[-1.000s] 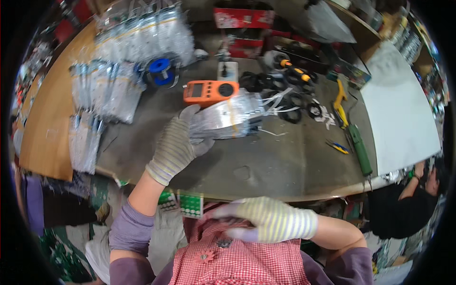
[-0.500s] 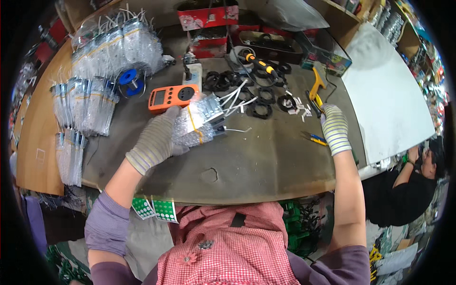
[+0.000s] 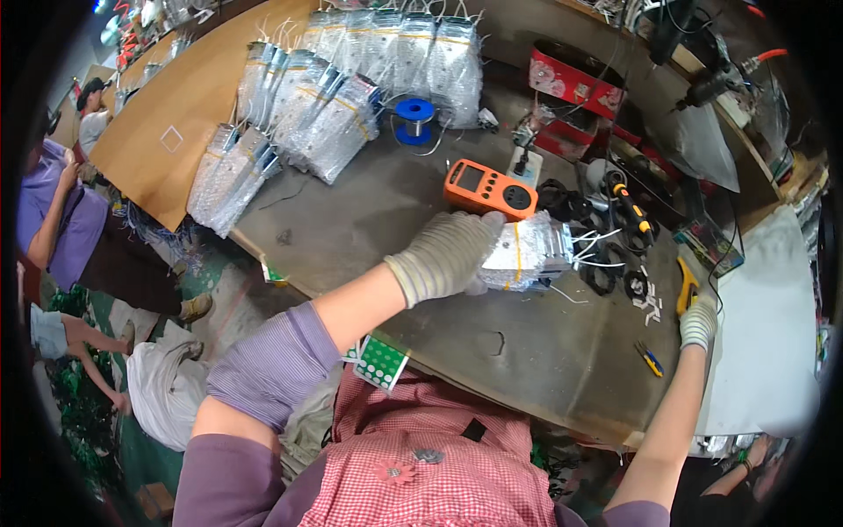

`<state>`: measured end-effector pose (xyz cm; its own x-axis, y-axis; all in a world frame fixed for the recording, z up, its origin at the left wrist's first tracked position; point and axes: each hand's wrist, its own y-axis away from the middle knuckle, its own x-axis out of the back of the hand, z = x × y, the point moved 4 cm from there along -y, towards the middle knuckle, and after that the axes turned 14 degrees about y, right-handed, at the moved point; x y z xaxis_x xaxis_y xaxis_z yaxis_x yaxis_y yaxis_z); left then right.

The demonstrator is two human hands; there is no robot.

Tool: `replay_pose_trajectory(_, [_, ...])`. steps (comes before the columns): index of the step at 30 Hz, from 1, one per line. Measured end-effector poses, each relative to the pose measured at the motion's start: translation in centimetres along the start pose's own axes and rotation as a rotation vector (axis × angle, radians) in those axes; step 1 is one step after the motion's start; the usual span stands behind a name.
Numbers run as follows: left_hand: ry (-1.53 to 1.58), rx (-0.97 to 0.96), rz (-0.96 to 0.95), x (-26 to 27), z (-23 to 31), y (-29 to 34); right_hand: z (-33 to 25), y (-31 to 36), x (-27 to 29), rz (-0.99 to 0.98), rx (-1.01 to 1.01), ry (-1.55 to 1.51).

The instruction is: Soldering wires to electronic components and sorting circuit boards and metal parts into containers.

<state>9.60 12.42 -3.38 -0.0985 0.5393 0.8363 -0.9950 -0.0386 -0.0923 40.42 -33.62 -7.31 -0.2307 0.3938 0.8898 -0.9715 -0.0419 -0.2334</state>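
Observation:
My left hand (image 3: 448, 256), in a striped work glove, grips the left end of a bubble-wrapped bundle (image 3: 520, 255). An orange band circles the bundle, and white wires stick out at its right end. Just behind it lies an orange meter (image 3: 490, 189) with a small screen and a round socket. At the table's right, my right hand (image 3: 699, 323), gloved too, is closed at the lower end of a yellow-handled tool (image 3: 687, 283); its fingertips are mostly hidden. Yellow-and-blue pliers (image 3: 650, 360) lie nearby, as do small white pieces (image 3: 648, 305).
Banded bubble-wrapped bundles (image 3: 329, 123) stand at the back left, beside a blue wire spool (image 3: 414, 120). Black rings (image 3: 600, 279) and an orange-black soldering iron (image 3: 632, 209) lie behind the held bundle. A white board (image 3: 762, 329) borders the right. A co-worker in purple (image 3: 75, 233) is at far left.
The view has swung left and tilted, so the table's contents appear farther right. My left hand keeps hold of the bundle. My right hand stays close to the yellow-handled tool.

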Motion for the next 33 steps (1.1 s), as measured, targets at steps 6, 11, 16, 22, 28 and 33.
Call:
replay_pose_trajectory(6, [0.047,-0.109,0.088,0.5,0.2,2.5,-3.2,-1.5,1.3,0.257,0.349,-0.430])
replay_pose_trajectory(11, [0.187,-0.041,0.364,0.7,-4.6,10.3,-2.2,-0.8,0.2,0.123,0.659,-0.090])
replay_pose_trajectory(16, [-0.250,-0.020,0.420,7.7,-4.4,13.9,-0.8,0.6,1.6,0.363,0.838,0.090])
replay_pose_trajectory(22, [0.244,0.367,0.759,11.3,-15.2,19.4,0.5,7.3,10.4,0.698,0.409,-0.973])
replay_pose_trajectory(28, [0.013,0.481,0.733,11.8,-17.1,19.6,-10.5,21.1,21.5,0.030,0.416,-1.698])
replay_pose_trajectory(33, [-0.541,0.506,0.795,11.3,-13.1,18.7,-11.8,21.5,20.7,-0.177,0.578,-1.237])
